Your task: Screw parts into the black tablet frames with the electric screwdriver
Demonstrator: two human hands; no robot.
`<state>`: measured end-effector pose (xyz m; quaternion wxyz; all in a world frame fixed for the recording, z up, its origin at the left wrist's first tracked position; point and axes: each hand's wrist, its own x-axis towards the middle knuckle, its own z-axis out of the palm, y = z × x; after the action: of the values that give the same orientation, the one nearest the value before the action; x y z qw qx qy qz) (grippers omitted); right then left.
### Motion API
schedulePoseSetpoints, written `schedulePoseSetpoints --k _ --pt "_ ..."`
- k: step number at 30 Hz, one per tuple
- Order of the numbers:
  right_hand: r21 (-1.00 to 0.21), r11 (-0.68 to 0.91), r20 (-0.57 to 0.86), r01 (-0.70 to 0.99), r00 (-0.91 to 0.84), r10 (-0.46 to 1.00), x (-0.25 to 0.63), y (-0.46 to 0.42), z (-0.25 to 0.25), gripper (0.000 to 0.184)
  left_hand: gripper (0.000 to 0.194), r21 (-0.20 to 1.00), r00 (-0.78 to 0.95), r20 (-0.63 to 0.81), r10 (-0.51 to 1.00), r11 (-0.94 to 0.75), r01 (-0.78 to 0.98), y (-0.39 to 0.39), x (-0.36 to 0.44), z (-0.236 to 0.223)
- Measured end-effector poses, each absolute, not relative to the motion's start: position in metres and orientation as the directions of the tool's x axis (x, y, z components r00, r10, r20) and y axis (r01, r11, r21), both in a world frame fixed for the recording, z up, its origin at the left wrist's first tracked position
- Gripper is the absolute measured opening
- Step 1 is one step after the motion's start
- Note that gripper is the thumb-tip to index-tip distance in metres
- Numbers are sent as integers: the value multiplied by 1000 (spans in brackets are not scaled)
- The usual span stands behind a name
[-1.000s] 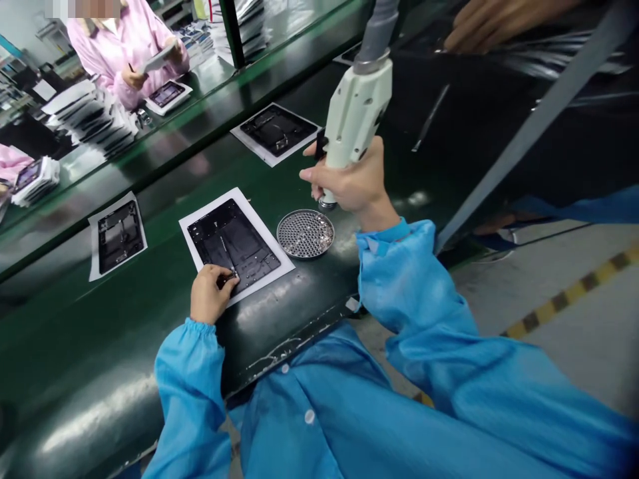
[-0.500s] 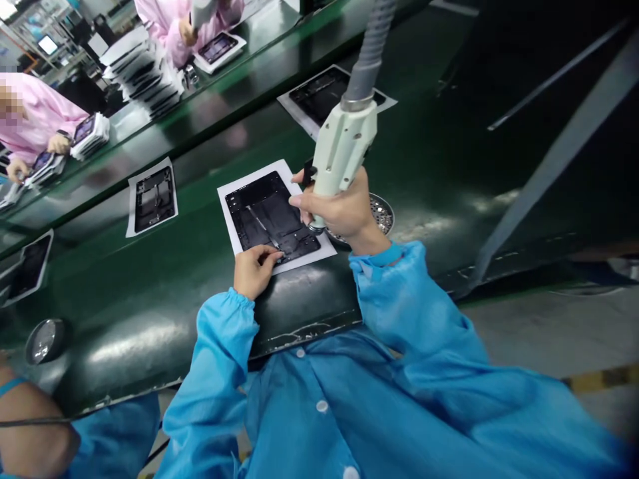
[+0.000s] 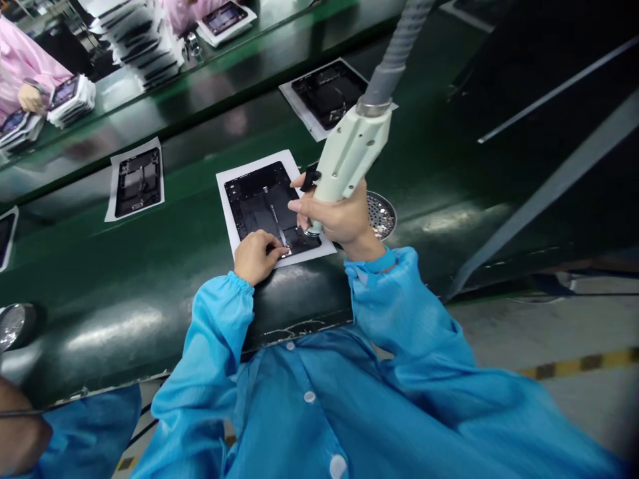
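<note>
A black tablet housing (image 3: 252, 193) lies on a white sheet (image 3: 225, 199) on the green bench. My left hand (image 3: 255, 258) rests at its near edge, thumb and fingertips pinched on the lower end of a thin flex cable (image 3: 273, 214) that runs up across the housing. My right hand (image 3: 344, 216) is wrapped round a pale green hand tool (image 3: 352, 153) with a grey ribbed hose rising from its top. The tool's round metal nose points down over the housing's right side. Partly behind my right wrist stands a round perforated dish (image 3: 383, 216) with small shiny parts.
More housings on sheets lie at the left (image 3: 140, 183) and behind the tool (image 3: 329, 93). Across the bench are a tall stack (image 3: 137, 40) of sheeted pieces and people in pink. A co-worker's blue sleeve (image 3: 92, 432) and a round metal dish (image 3: 17, 326) are at lower left.
The flex cable's upper end has shifted right, so it lies more upright across the housing. My left hand keeps its pinch and my right hand still grips the tool. The view has shifted slightly.
</note>
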<state>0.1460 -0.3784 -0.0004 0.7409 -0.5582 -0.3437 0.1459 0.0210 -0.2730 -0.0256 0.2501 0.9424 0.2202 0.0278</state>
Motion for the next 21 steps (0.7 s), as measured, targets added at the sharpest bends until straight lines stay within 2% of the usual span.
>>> schedulePoseSetpoints --k 5,10,16,21 --pt "-931 319 348 180 702 621 143 -380 1 36 9 557 915 -92 394 -741 375 -272 20 -27" --pt "-932 321 342 166 692 636 141 -379 -3 40 9 533 907 -35 419 -760 371 -278 25 -33" --pt "-931 333 344 148 663 665 133 -377 -5 36 24 544 885 -43 463 -732 409 -274 23 -36" --pt "-935 335 322 113 668 671 127 -377 -6 31 25 546 887 -26 462 -737 400 -272 18 -36"
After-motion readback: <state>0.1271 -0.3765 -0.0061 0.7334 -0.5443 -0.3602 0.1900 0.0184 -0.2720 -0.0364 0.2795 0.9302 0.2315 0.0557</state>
